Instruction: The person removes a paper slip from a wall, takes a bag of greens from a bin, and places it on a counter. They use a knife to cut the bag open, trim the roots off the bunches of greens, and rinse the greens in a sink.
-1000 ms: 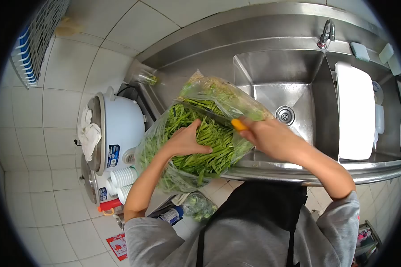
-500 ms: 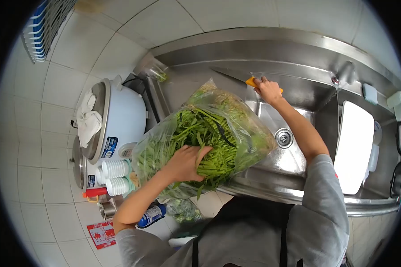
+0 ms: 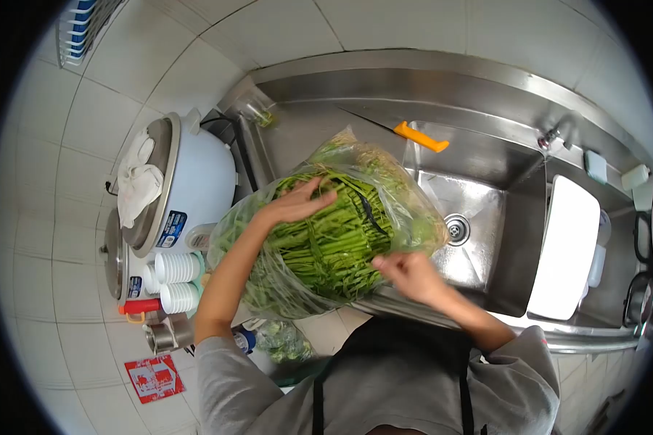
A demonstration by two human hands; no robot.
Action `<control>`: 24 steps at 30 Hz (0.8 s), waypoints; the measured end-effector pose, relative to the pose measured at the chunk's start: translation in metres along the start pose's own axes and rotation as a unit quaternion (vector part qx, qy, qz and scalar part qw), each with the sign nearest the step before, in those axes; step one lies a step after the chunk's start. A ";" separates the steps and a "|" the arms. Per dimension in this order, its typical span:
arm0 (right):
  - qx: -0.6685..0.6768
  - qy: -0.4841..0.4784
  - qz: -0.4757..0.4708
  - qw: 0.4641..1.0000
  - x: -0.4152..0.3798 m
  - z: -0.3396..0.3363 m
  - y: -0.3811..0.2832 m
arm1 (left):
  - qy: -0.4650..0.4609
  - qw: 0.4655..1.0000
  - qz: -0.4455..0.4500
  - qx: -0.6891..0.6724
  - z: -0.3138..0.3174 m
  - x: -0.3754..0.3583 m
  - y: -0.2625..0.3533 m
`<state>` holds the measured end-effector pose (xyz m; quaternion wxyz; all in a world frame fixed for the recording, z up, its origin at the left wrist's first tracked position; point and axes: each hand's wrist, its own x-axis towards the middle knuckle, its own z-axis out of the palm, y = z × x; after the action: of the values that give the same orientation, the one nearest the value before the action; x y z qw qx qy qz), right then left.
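Note:
A large clear plastic bag (image 3: 255, 293) lies open on the counter's edge, full of leafy green stems (image 3: 319, 250). A dark band (image 3: 370, 210) runs across the stems on their right. My left hand (image 3: 297, 203) rests on the upper left of the greens, fingers spread. At their lower right is my right hand (image 3: 410, 277), blurred by motion, its fingers curled near the bag's edge; I cannot tell whether it grips anything. Behind the bag, a knife with an orange handle (image 3: 422, 136) lies on the steel counter, its handle reaching over the sink corner.
To the right is a steel sink (image 3: 479, 196) with a drain (image 3: 457, 230) and a tap (image 3: 551, 138). A white board (image 3: 569, 246) stands in the second basin. On the left are a large rice cooker (image 3: 203, 174), stacked cups (image 3: 178, 268) and a metal pot (image 3: 168, 333).
My right hand has let go of the knife and come down to the greens. My left hand has moved up across the stems, and its fingers are spread.

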<state>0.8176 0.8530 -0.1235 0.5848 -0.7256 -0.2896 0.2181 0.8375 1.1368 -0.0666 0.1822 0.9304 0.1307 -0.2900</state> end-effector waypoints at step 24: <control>0.419 -0.008 0.227 0.879 0.018 0.088 -0.020 | 0.006 0.989 0.000 0.150 -0.003 0.040 -0.032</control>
<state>0.7702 0.9320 -0.1230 0.7664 -0.4568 -0.0037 0.4515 0.8595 1.1724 -0.0960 0.0401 0.9487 0.0870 -0.3012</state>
